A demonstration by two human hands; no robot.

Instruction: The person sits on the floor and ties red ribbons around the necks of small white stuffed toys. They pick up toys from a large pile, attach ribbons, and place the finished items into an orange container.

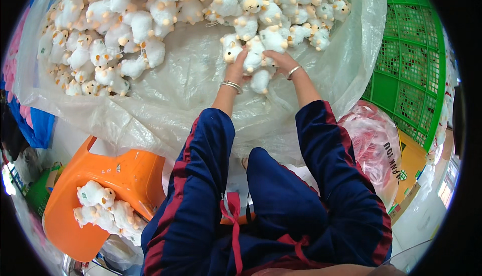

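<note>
"What's over on the left?"
"An orange plastic chair [138, 173], with blue material [42, 130] beyond it."
"And the right?"
"A green grid-sided crate [385, 86], and near it a reddish, see-through plastic bag [370, 138]."

Spread with wrinkled, translucent plastic sheeting [188, 50] and heaped along the far side and to the left with white plush animals [138, 24], tan at the feet, tumbled against one another. Glossy toward the middle, draped in folds along the near edge. Clustered at lower left on an orange plastic chair [60, 213], several touching.
</note>
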